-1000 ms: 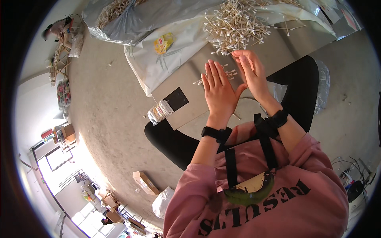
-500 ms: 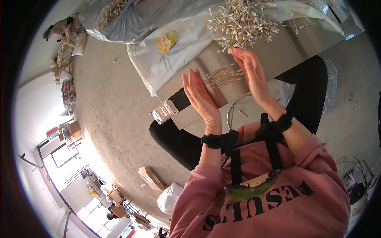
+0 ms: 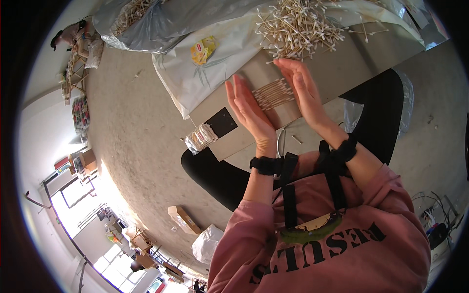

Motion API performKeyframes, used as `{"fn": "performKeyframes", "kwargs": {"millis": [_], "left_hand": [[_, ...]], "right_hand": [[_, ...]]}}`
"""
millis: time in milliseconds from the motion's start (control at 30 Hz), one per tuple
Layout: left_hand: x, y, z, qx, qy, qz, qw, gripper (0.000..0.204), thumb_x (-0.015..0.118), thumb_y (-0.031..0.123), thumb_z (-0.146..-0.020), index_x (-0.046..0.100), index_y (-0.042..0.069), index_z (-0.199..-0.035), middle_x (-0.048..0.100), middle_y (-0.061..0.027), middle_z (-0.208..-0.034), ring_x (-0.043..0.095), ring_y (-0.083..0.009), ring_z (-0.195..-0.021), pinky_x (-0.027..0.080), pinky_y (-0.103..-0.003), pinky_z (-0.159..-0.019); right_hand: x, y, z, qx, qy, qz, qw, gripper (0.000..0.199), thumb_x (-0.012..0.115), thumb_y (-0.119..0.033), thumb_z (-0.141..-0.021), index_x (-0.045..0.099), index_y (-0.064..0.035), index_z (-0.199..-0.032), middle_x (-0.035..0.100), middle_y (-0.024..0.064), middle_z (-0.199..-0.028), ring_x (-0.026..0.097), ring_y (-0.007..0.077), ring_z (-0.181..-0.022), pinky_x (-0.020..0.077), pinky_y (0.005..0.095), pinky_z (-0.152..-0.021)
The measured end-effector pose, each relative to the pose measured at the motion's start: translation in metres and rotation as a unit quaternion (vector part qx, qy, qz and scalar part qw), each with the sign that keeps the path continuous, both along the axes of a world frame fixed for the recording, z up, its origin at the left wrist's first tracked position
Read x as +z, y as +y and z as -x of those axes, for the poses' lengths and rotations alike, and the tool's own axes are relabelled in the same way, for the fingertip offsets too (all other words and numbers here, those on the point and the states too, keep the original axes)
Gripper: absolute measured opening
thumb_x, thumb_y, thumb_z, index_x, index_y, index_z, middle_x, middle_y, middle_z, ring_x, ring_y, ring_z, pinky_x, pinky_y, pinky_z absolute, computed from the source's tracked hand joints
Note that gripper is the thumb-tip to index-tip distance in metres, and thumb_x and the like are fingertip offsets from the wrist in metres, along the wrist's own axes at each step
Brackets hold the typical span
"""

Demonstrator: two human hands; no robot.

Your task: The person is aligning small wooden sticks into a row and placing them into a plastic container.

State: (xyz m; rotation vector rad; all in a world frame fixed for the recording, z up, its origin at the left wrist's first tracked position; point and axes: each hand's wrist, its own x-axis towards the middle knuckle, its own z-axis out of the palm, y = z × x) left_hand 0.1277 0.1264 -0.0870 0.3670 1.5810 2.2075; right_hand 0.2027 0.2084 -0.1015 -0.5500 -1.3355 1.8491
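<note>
And here's the tidy row of cotton swabs (image 3: 273, 94), on the table (image 3: 337, 73), your side of the swab heap (image 3: 300, 29)! Your left hand (image 3: 250, 111) flanks one end, your right hand (image 3: 307, 96) the other, nearer the heap. Fingers loosely extended, gripping nothing; whether they touch the row, you can't tell from here.

We see strong daylight from the windows (image 3: 70, 212) at the left, blown out to white, with glare spilling onto the floor (image 3: 134, 151). Soft dark bands cross the bench (image 3: 337, 73). The small cotton swabs (image 3: 272, 95) look fairly sharp; fisheye curvature bends the black-rimmed edges.
</note>
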Motion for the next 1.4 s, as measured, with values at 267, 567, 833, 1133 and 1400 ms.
{"fn": "performKeyframes", "kwargs": {"millis": [267,567,833,1133,1400], "left_hand": [[0.002,-0.009,-0.016,-0.013,-0.009,0.015,1.0,0.074,0.035,0.053,-0.103,0.018,0.002,-0.153,0.03,-0.0201,-0.156,0.03,-0.0323,-0.144,0.017,-0.04,-0.12],[0.011,-0.028,-0.014,0.022,0.077,0.075,0.994,0.065,0.037,0.044,-0.105,0.021,0.003,-0.153,0.027,-0.019,-0.158,0.023,-0.0292,-0.148,0.013,-0.041,-0.121],[0.055,-0.073,-0.008,0.068,0.214,0.113,0.968,0.064,0.042,0.038,-0.104,0.022,0.002,-0.152,0.026,-0.0195,-0.158,0.022,-0.0325,-0.148,0.014,-0.046,-0.12],[0.03,-0.051,-0.026,-0.184,0.489,0.488,0.699,0.098,0.066,0.046,-0.089,0.015,-0.011,-0.149,0.011,-0.0312,-0.158,0.008,-0.0443,-0.149,0.012,-0.054,-0.119],[0.023,-0.037,-0.031,-0.178,0.499,0.489,0.693,0.1,0.067,0.046,-0.089,0.011,-0.01,-0.151,0.014,-0.032,-0.157,0.011,-0.0451,-0.148,0.013,-0.054,-0.119]], "right_hand": [[0.002,-0.008,-0.006,0.013,0.018,0.072,0.997,0.053,0.039,-0.043,-0.106,0.046,0.0006,-0.134,0.052,0.0149,-0.136,0.045,0.0194,-0.131,0.0316,0.0328,-0.111],[0.005,0.005,-0.013,-0.032,0.037,0.104,0.993,0.049,0.039,-0.041,-0.106,0.048,0.0006,-0.131,0.056,0.0152,-0.132,0.049,0.021,-0.129,0.0345,0.0339,-0.111],[0.017,0.046,-0.034,-0.109,0.1,0.134,0.98,0.046,0.039,-0.037,-0.106,0.049,0.003,-0.128,0.06,0.0162,-0.125,0.056,0.0223,-0.12,0.0432,0.0358,-0.101],[0.016,0.04,-0.038,-0.02,-0.077,0.03,0.996,0.02,0.049,-0.002,-0.094,0.062,-0.0017,-0.11,0.066,0.0042,-0.109,0.064,0.0127,-0.094,0.0479,0.0273,-0.081],[0.011,0.041,-0.036,0.021,-0.073,0.041,0.996,0.022,0.047,0.005,-0.09,0.062,0.0009,-0.104,0.066,0.0058,-0.104,0.061,0.0111,-0.088,0.0491,0.0241,-0.079]]}}
